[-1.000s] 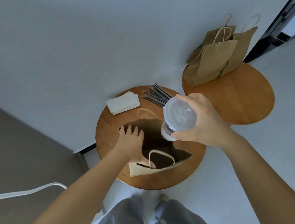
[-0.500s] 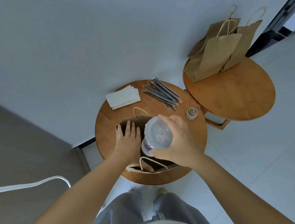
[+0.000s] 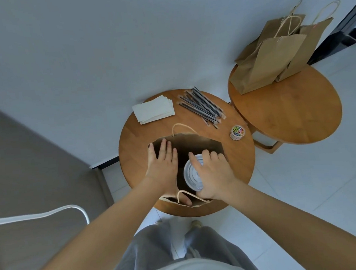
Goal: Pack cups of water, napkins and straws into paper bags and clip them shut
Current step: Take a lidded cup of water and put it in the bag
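A lidded cup (image 3: 193, 173) is gripped by the curled right hand (image 3: 214, 174) inside the open paper bag (image 3: 197, 141), whose left wall is pressed by the left hand (image 3: 163, 165), fingers straight and nearly together. Beyond the fingertips, napkins (image 3: 153, 109), straws (image 3: 202, 106) and a jar of clips (image 3: 237, 132) lie unused. Three closed bags (image 3: 274, 61) are judged done.

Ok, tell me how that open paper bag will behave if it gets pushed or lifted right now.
The paper bag is probably floppy: the left hand is spreading its mouth open. It looks thin and light, so a push would likely slide or crumple it rather than tip it. With the cup that the right hand is lowering in, it should get bottom-heavy and steadier.
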`<state>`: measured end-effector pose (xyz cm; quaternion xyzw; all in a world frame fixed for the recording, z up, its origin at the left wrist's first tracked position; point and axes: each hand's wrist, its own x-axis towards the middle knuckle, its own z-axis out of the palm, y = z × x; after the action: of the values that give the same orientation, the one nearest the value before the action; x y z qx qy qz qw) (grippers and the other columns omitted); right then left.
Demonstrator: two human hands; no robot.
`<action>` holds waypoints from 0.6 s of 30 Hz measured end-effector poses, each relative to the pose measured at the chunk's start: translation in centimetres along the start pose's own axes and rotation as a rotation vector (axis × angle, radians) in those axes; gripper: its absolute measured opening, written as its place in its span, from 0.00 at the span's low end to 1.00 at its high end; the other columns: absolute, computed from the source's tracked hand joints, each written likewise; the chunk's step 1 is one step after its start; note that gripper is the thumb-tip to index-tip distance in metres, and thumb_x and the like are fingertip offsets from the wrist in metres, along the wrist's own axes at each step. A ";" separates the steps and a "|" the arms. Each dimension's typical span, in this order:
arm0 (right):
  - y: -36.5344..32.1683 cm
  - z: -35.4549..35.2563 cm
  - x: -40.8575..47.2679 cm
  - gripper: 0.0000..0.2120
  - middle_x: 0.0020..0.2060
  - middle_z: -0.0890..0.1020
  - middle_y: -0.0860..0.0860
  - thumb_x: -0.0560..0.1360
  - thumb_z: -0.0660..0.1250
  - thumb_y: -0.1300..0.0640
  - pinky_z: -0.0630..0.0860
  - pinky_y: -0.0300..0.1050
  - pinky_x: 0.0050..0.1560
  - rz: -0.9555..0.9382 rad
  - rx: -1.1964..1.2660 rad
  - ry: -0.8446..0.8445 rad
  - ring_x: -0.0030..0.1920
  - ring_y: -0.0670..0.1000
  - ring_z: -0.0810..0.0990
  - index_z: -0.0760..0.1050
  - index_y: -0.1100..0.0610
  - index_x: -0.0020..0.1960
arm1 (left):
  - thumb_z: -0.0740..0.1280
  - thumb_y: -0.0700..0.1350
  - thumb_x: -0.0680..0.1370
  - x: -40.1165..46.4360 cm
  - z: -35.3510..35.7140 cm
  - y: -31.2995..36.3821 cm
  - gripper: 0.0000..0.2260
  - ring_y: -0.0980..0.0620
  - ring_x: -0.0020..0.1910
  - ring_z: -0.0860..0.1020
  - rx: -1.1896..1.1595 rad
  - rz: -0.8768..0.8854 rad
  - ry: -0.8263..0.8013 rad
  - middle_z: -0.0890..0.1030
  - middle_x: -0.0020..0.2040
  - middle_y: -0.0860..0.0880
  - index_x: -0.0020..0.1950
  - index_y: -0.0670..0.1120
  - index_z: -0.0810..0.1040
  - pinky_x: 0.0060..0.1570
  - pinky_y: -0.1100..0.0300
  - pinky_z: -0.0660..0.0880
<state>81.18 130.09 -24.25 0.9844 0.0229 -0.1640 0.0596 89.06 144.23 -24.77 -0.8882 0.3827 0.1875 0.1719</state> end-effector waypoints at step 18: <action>-0.8 7.8 5.2 0.53 0.70 0.54 0.57 0.63 0.77 0.50 0.70 0.54 0.64 0.304 0.387 -0.414 0.68 0.62 0.62 0.44 0.48 0.75 | 0.55 0.81 0.59 -0.9 1.0 -1.0 0.63 0.37 0.74 0.34 0.010 0.074 0.032 0.41 0.77 0.37 0.76 0.38 0.40 0.65 0.36 0.30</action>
<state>83.55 130.03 -33.35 0.9154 -0.1685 -0.3512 -0.1015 89.02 145.84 -25.02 -0.8753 0.4191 0.1776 0.1632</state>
